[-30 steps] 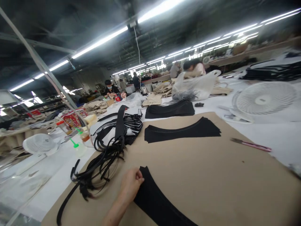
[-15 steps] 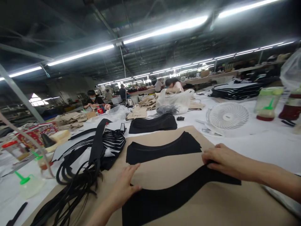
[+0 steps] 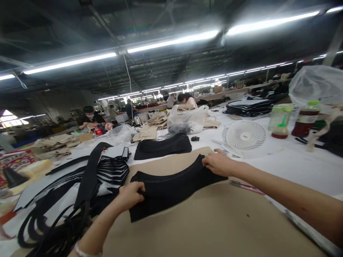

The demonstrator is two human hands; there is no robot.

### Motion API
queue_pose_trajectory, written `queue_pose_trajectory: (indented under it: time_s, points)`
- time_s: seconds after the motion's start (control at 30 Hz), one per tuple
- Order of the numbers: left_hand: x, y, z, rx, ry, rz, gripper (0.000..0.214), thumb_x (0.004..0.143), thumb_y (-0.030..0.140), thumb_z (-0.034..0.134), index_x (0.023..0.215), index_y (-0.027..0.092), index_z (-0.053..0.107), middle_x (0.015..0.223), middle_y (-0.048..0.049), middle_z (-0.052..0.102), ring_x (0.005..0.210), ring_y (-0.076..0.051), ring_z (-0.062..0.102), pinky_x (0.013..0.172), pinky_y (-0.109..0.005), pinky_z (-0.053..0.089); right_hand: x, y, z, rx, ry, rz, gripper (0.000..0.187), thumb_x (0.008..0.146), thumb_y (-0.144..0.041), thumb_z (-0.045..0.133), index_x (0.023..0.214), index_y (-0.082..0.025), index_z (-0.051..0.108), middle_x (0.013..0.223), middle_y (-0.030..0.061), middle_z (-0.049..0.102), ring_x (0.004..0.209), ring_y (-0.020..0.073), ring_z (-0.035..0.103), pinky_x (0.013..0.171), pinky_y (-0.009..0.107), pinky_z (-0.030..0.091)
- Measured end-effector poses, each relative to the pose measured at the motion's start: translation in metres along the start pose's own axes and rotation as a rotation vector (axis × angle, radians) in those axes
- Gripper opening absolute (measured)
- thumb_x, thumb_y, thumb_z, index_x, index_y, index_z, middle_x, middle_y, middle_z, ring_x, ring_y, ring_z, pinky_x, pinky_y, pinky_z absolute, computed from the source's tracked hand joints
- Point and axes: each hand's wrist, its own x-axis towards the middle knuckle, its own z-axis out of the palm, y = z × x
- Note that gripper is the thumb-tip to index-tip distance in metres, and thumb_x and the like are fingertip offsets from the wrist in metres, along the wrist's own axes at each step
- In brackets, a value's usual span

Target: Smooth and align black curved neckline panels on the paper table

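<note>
A curved black fabric piece (image 3: 171,187) lies on a tan paper sheet (image 3: 214,221), on top of a stack of like pieces. My left hand (image 3: 131,194) grips its left end with the fingers closed. At the piece's right end my right hand (image 3: 218,164) pinches the edge. A second stack of black pieces (image 3: 162,146) sits farther back on the white table.
Black straps and striped fabric (image 3: 88,178) lie at the left. A small white fan (image 3: 243,135) stands at the right, with bottles (image 3: 304,123) and a plastic bag (image 3: 316,84) behind it. Pink scissors (image 3: 248,187) lie under my right forearm. Other people work at far tables.
Both hands have carried the loose black piece forward and laid it on the stack of curved pieces. The camera has swung left and tipped down a little.
</note>
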Motion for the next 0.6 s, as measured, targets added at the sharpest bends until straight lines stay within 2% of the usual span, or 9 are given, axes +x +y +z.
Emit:
queue_pose_trajectory:
  time_s: [0.07,0.17,0.23,0.3,0.33,0.4,0.47,0.53,0.6]
  points:
    - [0.026,-0.001,-0.013,0.053,0.009,-0.038,0.019,0.086,0.032,0.063,0.097,0.016,0.063,0.099,-0.0029,0.064,0.096,-0.02,0.06,0.09,-0.043,0.047,0.019,-0.001,0.004,-0.038,0.005,0.036,0.012,0.095,-0.026,0.057,0.094,-0.017,0.066,0.092,0.0036,0.065,0.094,0.0232,0.06,0.096,0.05,0.038]
    - [0.053,-0.003,-0.019,0.125,0.068,-0.099,0.032,0.09,0.041,0.059,0.109,0.015,0.06,0.111,-0.0064,0.062,0.099,-0.02,0.06,0.088,-0.043,0.05,0.04,-0.004,0.01,-0.076,0.009,0.067,0.022,0.095,-0.037,0.061,0.101,-0.015,0.064,0.104,0.0052,0.063,0.099,0.0229,0.059,0.094,0.048,0.044]
    - [0.06,-0.001,-0.015,0.178,0.189,-0.131,0.03,0.09,0.036,0.059,0.112,0.016,0.059,0.116,-0.0077,0.06,0.107,-0.023,0.057,0.095,-0.048,0.045,0.047,-0.006,0.014,-0.089,0.027,0.075,0.023,0.095,-0.036,0.061,0.105,-0.015,0.063,0.11,0.0067,0.062,0.103,0.0239,0.058,0.094,0.049,0.044]
    - [0.057,0.006,-0.006,0.229,0.34,-0.133,0.028,0.089,0.021,0.055,0.116,0.016,0.057,0.122,-0.0111,0.057,0.116,-0.027,0.051,0.102,-0.054,0.035,0.049,-0.008,0.017,-0.089,0.056,0.079,0.023,0.095,-0.034,0.062,0.108,-0.016,0.062,0.115,0.0075,0.06,0.107,0.0252,0.056,0.096,0.05,0.043]
    - [0.054,0.012,0.001,0.249,0.404,-0.109,0.035,0.087,0.012,0.05,0.121,0.016,0.055,0.127,-0.0127,0.054,0.121,-0.028,0.048,0.104,-0.054,0.03,0.048,-0.008,0.018,-0.083,0.073,0.084,0.024,0.094,-0.034,0.062,0.11,-0.016,0.062,0.118,0.0078,0.059,0.11,0.0261,0.055,0.097,0.051,0.042]
    - [0.043,0.027,0.02,0.272,0.471,-0.003,0.054,0.082,0.002,0.042,0.132,0.02,0.049,0.137,-0.0126,0.048,0.127,-0.025,0.042,0.107,-0.046,0.025,0.039,-0.009,0.018,-0.061,0.105,0.104,0.026,0.094,-0.033,0.062,0.114,-0.016,0.06,0.123,0.0085,0.056,0.115,0.0278,0.052,0.099,0.053,0.041]
    - [0.031,0.04,0.043,0.267,0.463,0.147,0.055,0.085,0.006,0.039,0.136,0.025,0.046,0.142,-0.0089,0.045,0.13,-0.02,0.04,0.107,-0.037,0.027,0.02,-0.008,0.015,-0.029,0.121,0.131,0.028,0.094,-0.032,0.062,0.118,-0.017,0.058,0.127,0.0091,0.053,0.117,0.0287,0.05,0.099,0.054,0.04]
    - [0.024,0.042,0.067,0.236,0.421,0.253,0.043,0.091,0.021,0.037,0.131,0.024,0.052,0.136,-0.0101,0.051,0.127,-0.023,0.044,0.105,-0.041,0.03,-0.009,-0.004,0.011,0.017,0.092,0.143,0.029,0.096,-0.033,0.06,0.119,-0.017,0.057,0.126,0.009,0.053,0.114,0.0276,0.052,0.096,0.051,0.043]
    - [0.028,0.031,0.09,0.189,0.392,0.245,0.041,0.09,0.033,0.036,0.119,0.021,0.061,0.124,-0.0125,0.059,0.12,-0.03,0.049,0.099,-0.048,0.036,-0.05,0.005,0.004,0.076,0.012,0.145,0.027,0.096,-0.035,0.059,0.117,-0.017,0.058,0.119,0.0075,0.057,0.103,0.0238,0.057,0.089,0.045,0.048]
